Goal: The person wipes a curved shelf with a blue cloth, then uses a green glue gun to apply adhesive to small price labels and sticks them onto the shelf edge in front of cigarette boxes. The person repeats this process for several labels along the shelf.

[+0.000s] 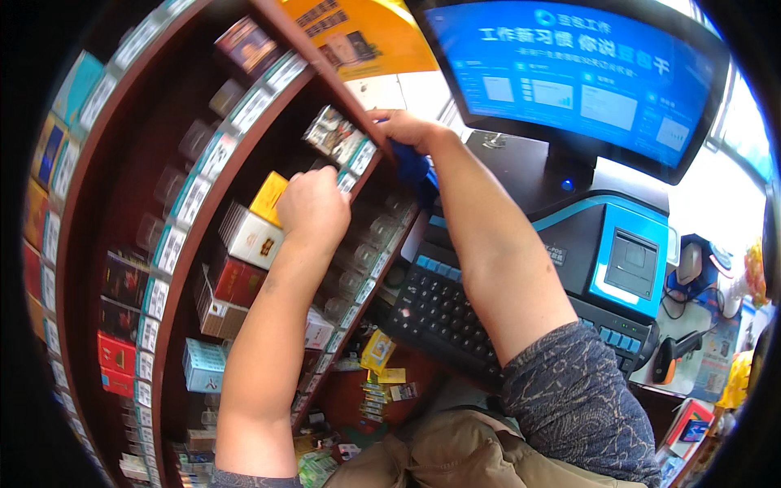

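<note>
My left hand [314,204] is curled in front of a shelf, against the right side of a yellow box [269,198]. Its fingertips are hidden, so what they hold cannot be seen. Just below that box sit a white box [255,235] and a red box [238,280]. Higher on the same shelf, a patterned black-and-white box [335,135] stands behind a price label [362,157]. At the end of the dark red wooden shelf unit [345,82], my right hand [407,129] lies against the side panel. Blue cloth [412,166] shows beneath its palm; whether the fingers grip it is hidden.
Right of the shelves stand a POS monitor [573,79], a black keyboard [439,305] and a blue receipt printer [631,262]. A barcode scanner [676,357] lies farther right. Clear plastic pushers [366,256] line the lower shelf. Small packs [375,396] lie on the surface below.
</note>
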{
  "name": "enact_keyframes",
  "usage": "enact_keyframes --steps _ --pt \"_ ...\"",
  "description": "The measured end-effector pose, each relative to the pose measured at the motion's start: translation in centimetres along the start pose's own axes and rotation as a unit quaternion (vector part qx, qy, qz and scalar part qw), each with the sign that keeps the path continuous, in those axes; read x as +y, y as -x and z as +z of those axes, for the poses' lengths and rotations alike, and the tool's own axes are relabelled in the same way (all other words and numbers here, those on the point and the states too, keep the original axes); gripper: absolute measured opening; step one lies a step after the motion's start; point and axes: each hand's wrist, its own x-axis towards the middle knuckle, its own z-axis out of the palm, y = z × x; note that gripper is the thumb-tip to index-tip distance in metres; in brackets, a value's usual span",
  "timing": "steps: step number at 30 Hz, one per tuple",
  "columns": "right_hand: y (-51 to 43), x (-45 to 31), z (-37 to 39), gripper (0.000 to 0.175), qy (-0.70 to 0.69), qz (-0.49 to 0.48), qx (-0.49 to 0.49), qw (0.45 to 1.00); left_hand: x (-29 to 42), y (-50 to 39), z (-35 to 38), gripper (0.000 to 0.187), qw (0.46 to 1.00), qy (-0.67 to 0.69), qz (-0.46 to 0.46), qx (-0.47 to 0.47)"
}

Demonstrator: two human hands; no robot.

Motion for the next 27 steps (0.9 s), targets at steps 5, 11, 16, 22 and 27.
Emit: enact_keyframes --steps 5,11,16,22,27 --pt "1.0 1.3 -0.6 0.052 -0.086 0.005 -0.016 0.996 0.7 0.4 -0.3 0.030 1.000 -0.017 -0.007 0.021" --pt "0.9 1.4 -0.7 0.050 -0.054 -0.006 0.001 0.999 0.3 0.4 0.1 0.028 1.000 0.015 0.016 0.021" --pt "0.8 1.8 -0.9 0.044 -0.013 -0.009 0.024 1.000 0.0 0.1 0.6 0.028 0.999 0.015 0.029 0.032" --pt "0.5 2.0 -0.9 0.036 0.000 0.009 0.049 0.999 0.0 0.0 0.8 0.029 0.999 0.027 0.022 0.039" --pt "0.1 2.4 -0.6 0.028 0.031 0.014 0.060 0.998 0.3 -0.1 0.8 0.030 1.000 0.016 0.009 0.024"
